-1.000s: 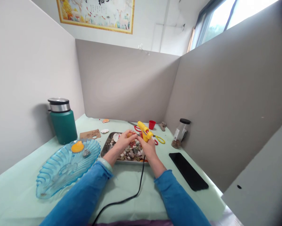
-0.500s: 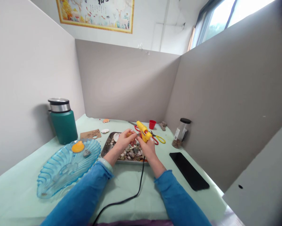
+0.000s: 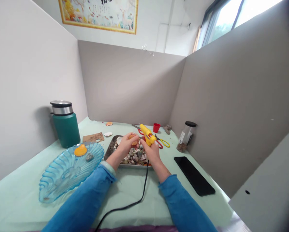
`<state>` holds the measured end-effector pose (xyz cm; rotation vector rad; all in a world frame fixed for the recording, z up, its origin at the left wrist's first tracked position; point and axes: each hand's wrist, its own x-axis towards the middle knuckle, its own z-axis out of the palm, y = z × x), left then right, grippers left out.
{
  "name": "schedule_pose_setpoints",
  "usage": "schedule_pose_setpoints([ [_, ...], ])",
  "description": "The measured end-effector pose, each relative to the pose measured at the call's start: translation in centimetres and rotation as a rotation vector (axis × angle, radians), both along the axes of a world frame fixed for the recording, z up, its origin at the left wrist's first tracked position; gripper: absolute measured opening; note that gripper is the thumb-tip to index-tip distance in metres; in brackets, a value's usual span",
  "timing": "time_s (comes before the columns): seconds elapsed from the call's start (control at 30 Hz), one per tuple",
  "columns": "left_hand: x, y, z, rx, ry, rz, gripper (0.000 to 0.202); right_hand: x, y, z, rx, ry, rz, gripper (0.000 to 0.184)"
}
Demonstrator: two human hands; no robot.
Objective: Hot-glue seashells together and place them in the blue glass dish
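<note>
My right hand (image 3: 152, 150) grips a yellow glue gun (image 3: 147, 134), whose black cord (image 3: 134, 203) trails back toward me. The gun's nozzle points left at a small orange shell (image 3: 132, 138) pinched in the fingers of my left hand (image 3: 126, 144). Both hands hover over a metal tray (image 3: 110, 149) filled with several mixed shells. To the left lies a blue shell-shaped glass dish (image 3: 67, 172) with an orange shell (image 3: 80, 150) and a small grey shell (image 3: 89, 157) stuck on it.
A green thermos (image 3: 65, 124) stands at the far left. A brown card (image 3: 93, 137), red-and-yellow scissors (image 3: 162, 141), a red cup (image 3: 156, 127), a jar (image 3: 185, 136) and a black phone (image 3: 194, 175) lie around the tray. Grey partitions wall the desk.
Both hands have stayed over the tray; the shell and the gun's nozzle have drawn slightly closer together. The view has shifted a little.
</note>
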<state>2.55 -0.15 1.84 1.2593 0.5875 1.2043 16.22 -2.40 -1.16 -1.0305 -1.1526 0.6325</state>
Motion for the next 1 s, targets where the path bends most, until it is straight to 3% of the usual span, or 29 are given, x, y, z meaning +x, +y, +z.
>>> schedule_pose_setpoints([
  [0.47,-0.1,0.5,-0.1,-0.066,-0.155,-0.06,0.043,-0.1,-0.3,0.6,-0.008,0.027,-0.016,0.032],
  [0.67,-0.2,0.9,-0.3,-0.074,-0.18,-0.07,0.042,0.4,-0.8,1.2,-0.043,0.071,0.09,0.032],
  [0.83,-0.2,1.1,-0.4,-0.093,-0.229,-0.016,0.042,1.2,-1.8,2.1,-0.094,-0.013,0.184,0.033],
  [1.0,-0.3,1.5,-0.7,-0.077,-0.204,0.035,0.036,1.5,-1.8,1.8,-0.116,-0.081,0.205,0.035],
])
